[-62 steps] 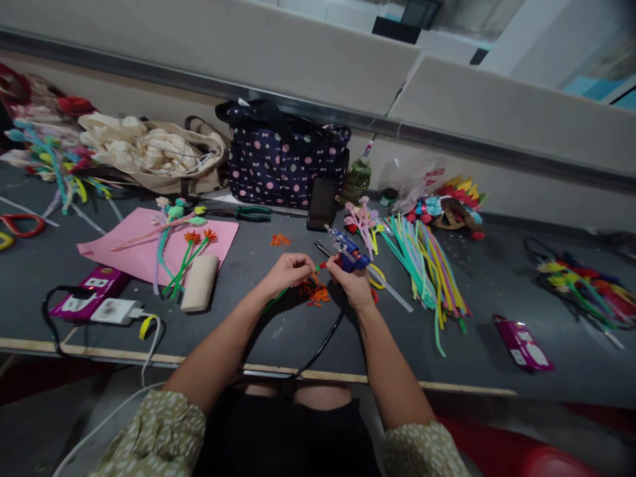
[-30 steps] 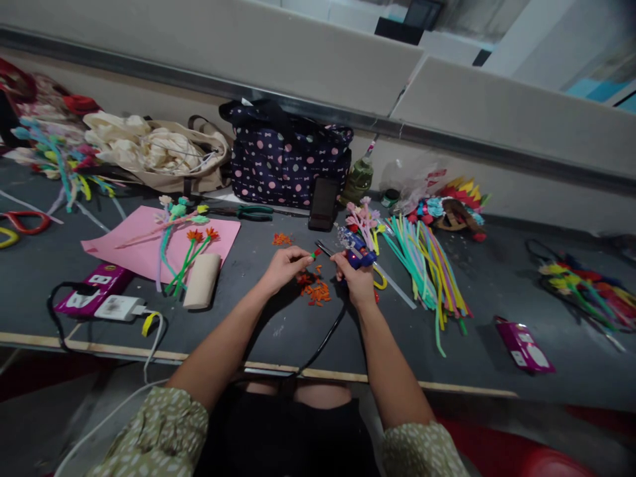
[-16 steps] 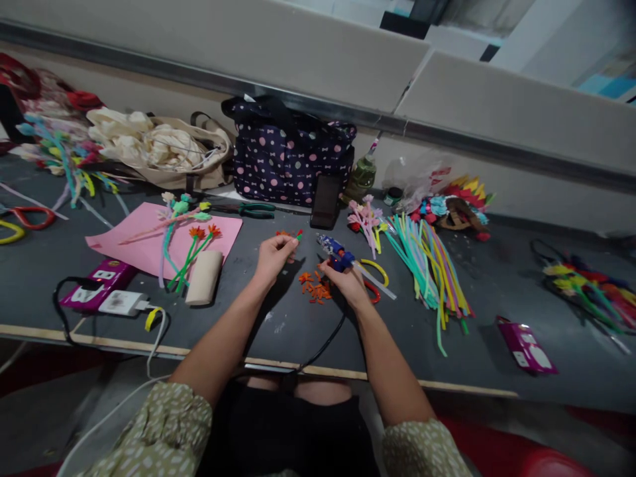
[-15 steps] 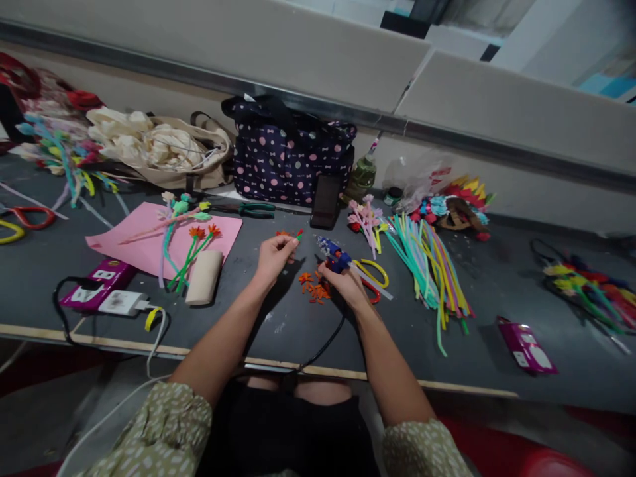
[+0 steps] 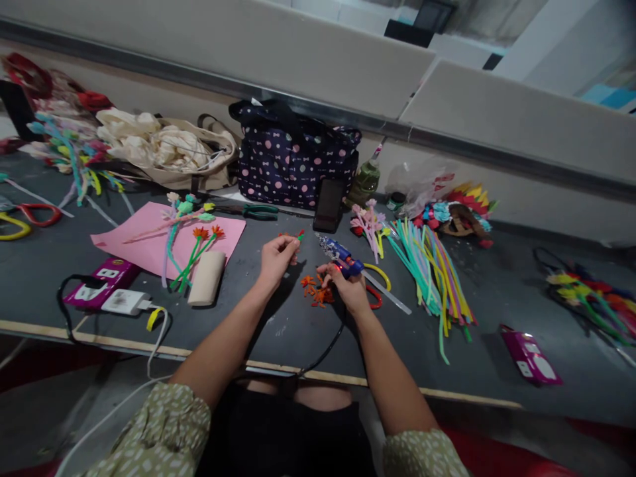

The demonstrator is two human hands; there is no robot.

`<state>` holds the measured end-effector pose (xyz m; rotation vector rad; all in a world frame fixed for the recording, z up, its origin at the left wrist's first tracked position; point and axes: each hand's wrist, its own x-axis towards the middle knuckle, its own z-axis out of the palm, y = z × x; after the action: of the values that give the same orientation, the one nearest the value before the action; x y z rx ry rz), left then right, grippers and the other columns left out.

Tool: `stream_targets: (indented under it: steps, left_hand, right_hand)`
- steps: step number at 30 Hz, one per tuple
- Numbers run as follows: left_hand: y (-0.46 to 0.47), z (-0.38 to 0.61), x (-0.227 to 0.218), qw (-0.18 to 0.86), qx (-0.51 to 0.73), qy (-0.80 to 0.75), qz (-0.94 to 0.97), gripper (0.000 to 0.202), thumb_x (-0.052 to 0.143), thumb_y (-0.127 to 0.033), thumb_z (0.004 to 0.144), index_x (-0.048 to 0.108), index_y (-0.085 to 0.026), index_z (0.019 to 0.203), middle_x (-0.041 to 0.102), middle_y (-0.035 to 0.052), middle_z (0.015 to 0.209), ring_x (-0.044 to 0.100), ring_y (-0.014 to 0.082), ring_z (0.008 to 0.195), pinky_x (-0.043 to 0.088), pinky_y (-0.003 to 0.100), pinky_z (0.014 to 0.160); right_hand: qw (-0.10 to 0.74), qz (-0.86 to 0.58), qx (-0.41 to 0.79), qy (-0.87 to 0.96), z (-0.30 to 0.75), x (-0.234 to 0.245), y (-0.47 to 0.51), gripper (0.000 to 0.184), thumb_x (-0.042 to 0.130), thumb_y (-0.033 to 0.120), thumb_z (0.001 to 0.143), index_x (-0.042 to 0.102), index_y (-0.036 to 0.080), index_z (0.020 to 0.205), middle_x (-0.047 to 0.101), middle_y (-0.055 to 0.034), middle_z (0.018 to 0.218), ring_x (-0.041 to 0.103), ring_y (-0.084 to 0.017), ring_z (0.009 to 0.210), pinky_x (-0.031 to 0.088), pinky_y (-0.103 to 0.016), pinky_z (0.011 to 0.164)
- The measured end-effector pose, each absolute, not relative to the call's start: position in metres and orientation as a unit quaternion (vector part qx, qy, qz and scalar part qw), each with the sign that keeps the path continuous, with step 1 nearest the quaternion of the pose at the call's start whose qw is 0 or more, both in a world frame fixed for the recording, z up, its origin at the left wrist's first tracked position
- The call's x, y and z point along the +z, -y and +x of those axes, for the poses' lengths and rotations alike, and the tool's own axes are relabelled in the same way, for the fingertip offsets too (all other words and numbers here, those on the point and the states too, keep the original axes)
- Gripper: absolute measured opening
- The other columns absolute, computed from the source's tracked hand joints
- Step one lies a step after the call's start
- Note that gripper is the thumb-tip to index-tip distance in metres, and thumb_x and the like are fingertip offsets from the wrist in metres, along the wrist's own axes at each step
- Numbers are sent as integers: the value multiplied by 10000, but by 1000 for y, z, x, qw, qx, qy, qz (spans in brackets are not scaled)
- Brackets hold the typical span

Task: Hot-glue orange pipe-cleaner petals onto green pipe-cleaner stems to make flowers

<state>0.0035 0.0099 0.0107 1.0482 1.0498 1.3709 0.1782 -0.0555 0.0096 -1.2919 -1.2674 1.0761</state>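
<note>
Grey bench point(image 5: 298, 331) with dotted bag point(image 5: 293, 162) at its far edge, pink sheet point(image 5: 144, 242) left, pipe-cleaner bundle point(image 5: 432, 265) right, and mid-bench nearer the front edge right hand point(image 5: 350, 291) closed round blue glue gun point(image 5: 340, 252), left hand point(image 5: 275, 258) pinching red-tipped green stem point(image 5: 299, 235), orange scraps point(image 5: 313, 291) lying between them.

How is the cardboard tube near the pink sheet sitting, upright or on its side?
On its side: the cardboard tube lies lengthwise on the table, its long curved wall facing up.
</note>
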Motion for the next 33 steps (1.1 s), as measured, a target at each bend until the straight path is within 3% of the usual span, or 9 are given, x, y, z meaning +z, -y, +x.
stream_targets:
  steps: [7,16,33]
  left_hand:
    - [-8,5,13,509,556,-456,473,264,736,-417,706,688,-158,725,594,-13,598,503,94,477,415,204,441]
    - [-6,6,14,514,539,-452,491,271,729,-427,716,685,-159,717,586,-17,589,485,89,472,404,200,437]
    - [-6,5,14,506,545,-445,499,252,728,-412,732,689,-164,710,585,-17,582,477,88,463,390,201,431]
  right_hand:
    - [500,-511,466,521,176,15,57,425,677,613,785,648,198,702,695,-31,696,542,-94,419,454,-236,429]
    - [497,-517,462,522,178,13,56,461,682,617,784,625,184,639,637,-12,590,515,-85,390,410,-217,404]
    - [489,-558,483,465,178,11,55,509,741,678,663,616,187,712,558,33,500,490,-96,362,413,-222,346]
